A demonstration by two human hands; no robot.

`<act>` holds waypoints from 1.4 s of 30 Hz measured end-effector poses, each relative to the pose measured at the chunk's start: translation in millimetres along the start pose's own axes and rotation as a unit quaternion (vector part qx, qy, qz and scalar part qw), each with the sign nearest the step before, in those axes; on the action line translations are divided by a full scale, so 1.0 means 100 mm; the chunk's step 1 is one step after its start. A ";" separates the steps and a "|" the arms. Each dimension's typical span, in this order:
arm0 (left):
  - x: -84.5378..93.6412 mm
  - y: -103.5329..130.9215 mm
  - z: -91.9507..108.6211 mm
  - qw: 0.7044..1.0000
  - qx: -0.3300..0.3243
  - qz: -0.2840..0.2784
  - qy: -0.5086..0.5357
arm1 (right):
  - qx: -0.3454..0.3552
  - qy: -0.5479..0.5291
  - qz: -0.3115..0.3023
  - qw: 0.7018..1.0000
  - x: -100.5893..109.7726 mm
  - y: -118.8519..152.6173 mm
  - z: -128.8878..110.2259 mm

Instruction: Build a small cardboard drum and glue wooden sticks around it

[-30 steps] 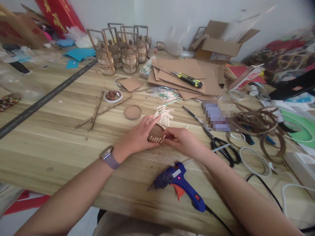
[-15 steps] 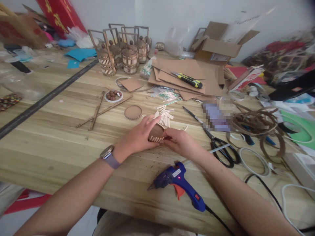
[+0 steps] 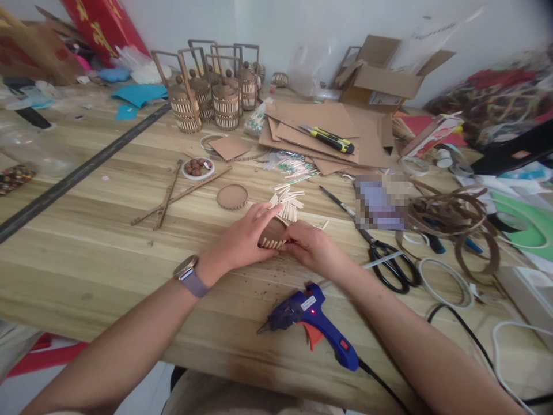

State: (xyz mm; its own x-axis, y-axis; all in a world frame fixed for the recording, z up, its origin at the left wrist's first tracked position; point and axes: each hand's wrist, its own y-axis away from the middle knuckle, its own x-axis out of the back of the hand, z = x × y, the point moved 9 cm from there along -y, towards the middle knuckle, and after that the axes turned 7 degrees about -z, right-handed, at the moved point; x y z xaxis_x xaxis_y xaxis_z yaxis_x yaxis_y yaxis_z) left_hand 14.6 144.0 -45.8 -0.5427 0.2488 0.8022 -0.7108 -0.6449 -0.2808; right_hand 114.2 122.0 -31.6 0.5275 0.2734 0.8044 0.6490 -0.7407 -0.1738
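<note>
My left hand (image 3: 242,237), with a watch on its wrist, curves around the side of a round cardboard disc (image 3: 273,230) and steadies it. Short pale sticks (image 3: 270,244) stand in a row along the disc's near edge. At the right end of that row, my right hand (image 3: 309,245) pinches with thumb and forefinger at a small wooden stick, mostly hidden by the fingertips. Just beyond the hands lies a pile of loose sticks (image 3: 290,206). A second round cardboard disc (image 3: 232,196) with a rim rests to the left. The blue glue gun (image 3: 309,314) lies nearer me, its red light on.
Scissors (image 3: 389,265) and rings of brown strip (image 3: 449,207) lie to the right. Small lidded baskets (image 3: 226,106), cardboard sheets with utility knives (image 3: 328,140) and an open box (image 3: 380,78) stand behind. A bowl of brown beads (image 3: 199,168) sits left, near crossed strips (image 3: 173,199).
Both hands stay around the disc with almost no movement. The whole view has shifted very slightly.
</note>
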 end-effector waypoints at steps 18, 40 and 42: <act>-0.03 0.01 -0.06 1.000 0.022 -0.013 0.012 | -0.001 0.022 0.005 1.000 0.00 0.00 0.02; 0.05 0.04 0.05 0.999 0.018 -0.010 -0.037 | -0.292 0.087 -0.228 0.925 -0.25 1.02 -0.26; 0.03 0.05 0.05 0.998 0.034 -0.009 -0.047 | -0.297 0.095 -0.216 0.925 -0.26 1.06 -0.28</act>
State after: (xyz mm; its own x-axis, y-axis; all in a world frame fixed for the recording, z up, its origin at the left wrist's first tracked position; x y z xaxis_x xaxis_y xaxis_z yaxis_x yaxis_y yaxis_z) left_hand 11.6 137.9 -41.8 -0.4838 0.1929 0.8537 -0.6860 -0.6892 -0.2331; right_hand 153.8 19.1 -55.4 0.1467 0.5511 0.8214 0.3320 -0.8097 0.4839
